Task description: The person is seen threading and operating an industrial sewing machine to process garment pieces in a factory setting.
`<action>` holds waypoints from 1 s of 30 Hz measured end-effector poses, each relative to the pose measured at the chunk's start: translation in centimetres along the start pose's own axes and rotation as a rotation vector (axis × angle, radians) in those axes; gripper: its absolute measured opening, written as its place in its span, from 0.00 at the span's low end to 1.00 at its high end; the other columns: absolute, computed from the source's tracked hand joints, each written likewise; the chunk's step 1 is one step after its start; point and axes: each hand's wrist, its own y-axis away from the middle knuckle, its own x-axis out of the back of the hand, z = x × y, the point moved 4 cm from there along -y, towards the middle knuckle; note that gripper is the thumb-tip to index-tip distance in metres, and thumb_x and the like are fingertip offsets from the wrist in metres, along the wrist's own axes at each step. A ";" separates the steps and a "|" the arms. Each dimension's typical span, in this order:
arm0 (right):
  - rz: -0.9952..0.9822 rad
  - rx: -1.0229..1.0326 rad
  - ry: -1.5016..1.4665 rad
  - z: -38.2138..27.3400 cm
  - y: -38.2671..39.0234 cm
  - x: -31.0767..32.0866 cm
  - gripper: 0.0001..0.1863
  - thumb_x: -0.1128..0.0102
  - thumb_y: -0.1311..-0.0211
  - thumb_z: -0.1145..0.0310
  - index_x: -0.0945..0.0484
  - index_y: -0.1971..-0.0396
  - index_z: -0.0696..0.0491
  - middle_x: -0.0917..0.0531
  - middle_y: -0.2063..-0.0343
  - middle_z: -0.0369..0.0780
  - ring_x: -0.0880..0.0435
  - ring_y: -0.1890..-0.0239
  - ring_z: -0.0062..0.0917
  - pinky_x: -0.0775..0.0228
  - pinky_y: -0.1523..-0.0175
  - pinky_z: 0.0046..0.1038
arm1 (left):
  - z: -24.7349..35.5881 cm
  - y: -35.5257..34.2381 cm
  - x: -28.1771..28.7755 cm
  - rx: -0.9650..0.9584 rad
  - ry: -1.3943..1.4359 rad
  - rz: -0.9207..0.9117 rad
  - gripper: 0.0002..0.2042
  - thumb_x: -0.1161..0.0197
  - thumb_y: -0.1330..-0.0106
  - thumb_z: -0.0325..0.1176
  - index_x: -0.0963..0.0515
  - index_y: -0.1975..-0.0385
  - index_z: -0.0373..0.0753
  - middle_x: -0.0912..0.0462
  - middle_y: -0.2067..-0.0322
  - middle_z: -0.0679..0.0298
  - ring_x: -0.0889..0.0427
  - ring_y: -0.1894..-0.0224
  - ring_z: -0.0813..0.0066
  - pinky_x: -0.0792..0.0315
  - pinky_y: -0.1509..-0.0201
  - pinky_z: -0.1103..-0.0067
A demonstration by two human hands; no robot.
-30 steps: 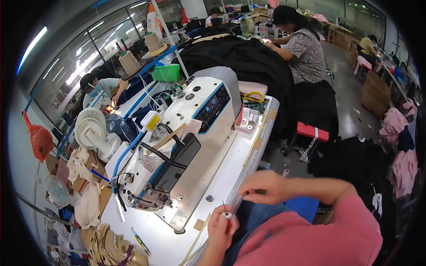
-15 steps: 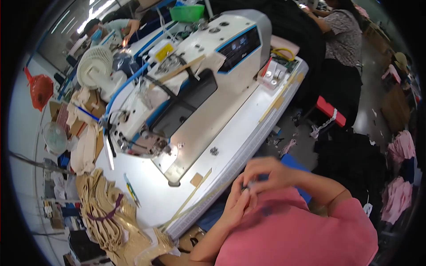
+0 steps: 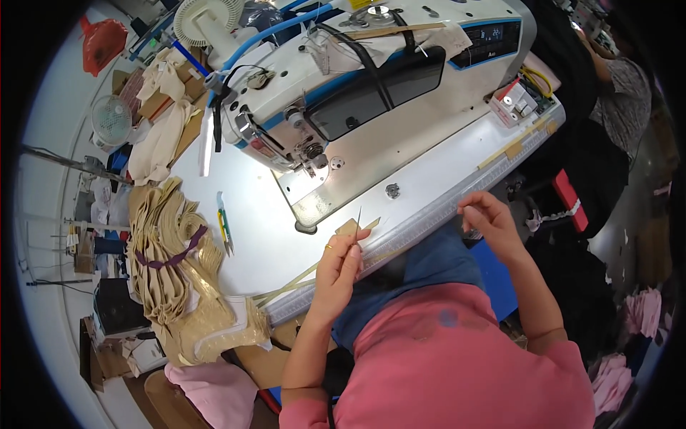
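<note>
My left hand [image 3: 339, 270] is closed in a pinch on a thin pointed metal tool [image 3: 359, 220], its tip sticking up over the table's front edge. Out to the right, my right hand [image 3: 494, 223] hangs in the air with its fingers bent and a little apart; nothing shows in it. Between the hands, on the white table [image 3: 259, 247], lies a small round metal part [image 3: 392, 190], like a bobbin case. Beyond it stands a white sewing machine [image 3: 421, 111], its needle area [image 3: 314, 163] lit.
Pleated gold-beige fabric [image 3: 161, 264] bound with a purple strip lies at the left edge. Near it are yellow-green thread snips [image 3: 226, 230]. A small clear box [image 3: 511, 102] sits at the table's right end. A red-topped stool [image 3: 569, 199] and another person [image 3: 625, 100] are at the right.
My hands were together near my body, working on something small; now they are apart, the left forward over the table edge, the right out to the side. The head view has shifted.
</note>
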 end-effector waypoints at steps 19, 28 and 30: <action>0.078 0.530 0.965 0.0 -5.6 -7.2 0.16 0.43 0.44 0.63 0.29 0.60 0.56 0.24 0.70 0.43 0.23 0.67 0.32 0.30 0.62 0.31 | -2.7 2.0 -0.7 0.160 0.357 0.042 0.13 0.52 0.31 0.30 0.29 0.51 0.33 0.33 0.74 0.71 0.37 0.77 0.87 0.44 0.75 0.90; 0.015 0.516 1.261 0.7 -8.9 -8.6 0.12 0.42 0.46 0.62 0.30 0.67 0.53 0.23 0.70 0.42 0.22 0.64 0.35 0.29 0.62 0.35 | -2.6 1.6 -0.2 0.193 0.360 0.131 0.12 0.52 0.31 0.30 0.30 0.52 0.32 0.33 0.74 0.71 0.36 0.77 0.86 0.42 0.75 0.89; 0.034 0.501 1.248 0.3 -8.7 -7.5 0.12 0.43 0.45 0.63 0.31 0.68 0.54 0.23 0.70 0.42 0.22 0.64 0.36 0.29 0.63 0.36 | -2.1 1.8 0.0 0.195 0.359 0.131 0.12 0.52 0.31 0.30 0.30 0.52 0.32 0.32 0.74 0.71 0.36 0.77 0.86 0.42 0.75 0.89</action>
